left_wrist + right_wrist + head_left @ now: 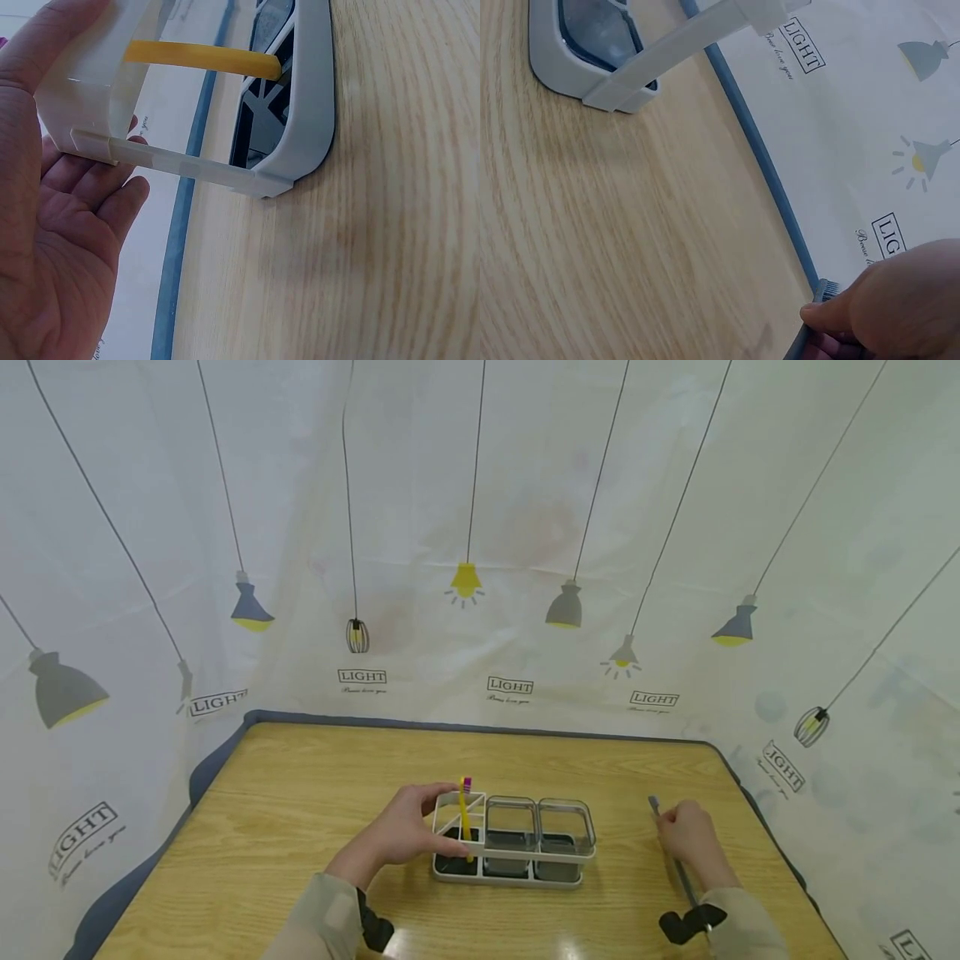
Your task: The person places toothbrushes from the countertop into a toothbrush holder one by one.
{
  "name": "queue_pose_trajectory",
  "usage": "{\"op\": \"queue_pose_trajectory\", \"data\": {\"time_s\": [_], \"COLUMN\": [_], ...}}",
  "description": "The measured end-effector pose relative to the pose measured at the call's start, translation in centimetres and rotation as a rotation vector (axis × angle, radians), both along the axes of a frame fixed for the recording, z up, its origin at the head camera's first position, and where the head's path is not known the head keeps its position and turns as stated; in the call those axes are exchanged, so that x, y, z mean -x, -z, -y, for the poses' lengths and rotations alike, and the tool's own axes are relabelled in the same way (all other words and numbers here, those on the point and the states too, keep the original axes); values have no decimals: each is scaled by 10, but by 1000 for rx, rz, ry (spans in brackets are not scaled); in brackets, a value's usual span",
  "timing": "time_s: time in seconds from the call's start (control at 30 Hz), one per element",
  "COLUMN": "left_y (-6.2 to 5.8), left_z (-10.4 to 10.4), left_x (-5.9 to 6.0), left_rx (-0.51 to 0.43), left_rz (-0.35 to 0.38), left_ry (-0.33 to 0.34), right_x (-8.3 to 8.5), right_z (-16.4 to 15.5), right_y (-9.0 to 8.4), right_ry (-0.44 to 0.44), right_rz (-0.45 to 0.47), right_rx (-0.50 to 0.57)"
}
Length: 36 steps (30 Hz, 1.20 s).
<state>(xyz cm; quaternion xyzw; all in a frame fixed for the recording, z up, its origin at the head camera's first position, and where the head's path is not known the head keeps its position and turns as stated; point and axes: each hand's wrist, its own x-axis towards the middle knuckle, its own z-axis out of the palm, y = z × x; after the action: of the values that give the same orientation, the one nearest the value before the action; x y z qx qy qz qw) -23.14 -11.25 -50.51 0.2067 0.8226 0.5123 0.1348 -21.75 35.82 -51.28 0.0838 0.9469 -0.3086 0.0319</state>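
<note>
My left hand (405, 827) grips the upper left end of a white toothbrush holder (517, 882), thumb in front and fingers behind. A yellow toothbrush (464, 818) with a pink-and-white head stands in the holder's divided left section. Its handle (210, 58) reaches down to the dark base tray in the left wrist view. Two clear cups (566, 823) sit side by side in the holder's right part. To the right and apart from the holder, my right hand (690, 835) holds a grey toothbrush (684, 883), its bristle head (826, 290) sticking out past the thumb.
The holder stands on a light wood table (337, 768) with a dark blue edge (480, 727) along the back. White sheeting printed with lamps (466, 581) surrounds the table behind and at both sides.
</note>
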Motion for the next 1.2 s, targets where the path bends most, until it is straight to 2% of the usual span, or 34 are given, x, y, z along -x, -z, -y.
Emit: {"op": "queue_pose_trajectory", "data": {"time_s": [0.57, 0.8, 1.2], "left_y": [2, 2, 2], "left_z": [1, 0, 0], "left_x": [1, 2, 1], "left_rx": [16, 7, 10], "left_rz": [12, 13, 0], "left_ry": [-5, -6, 1], "right_x": [-4, -3, -8], "right_z": [17, 23, 39], "right_y": [-28, -36, -61], "right_ry": [6, -3, -23], "right_rz": [-50, -131, -188], "right_rx": [13, -4, 6]}}
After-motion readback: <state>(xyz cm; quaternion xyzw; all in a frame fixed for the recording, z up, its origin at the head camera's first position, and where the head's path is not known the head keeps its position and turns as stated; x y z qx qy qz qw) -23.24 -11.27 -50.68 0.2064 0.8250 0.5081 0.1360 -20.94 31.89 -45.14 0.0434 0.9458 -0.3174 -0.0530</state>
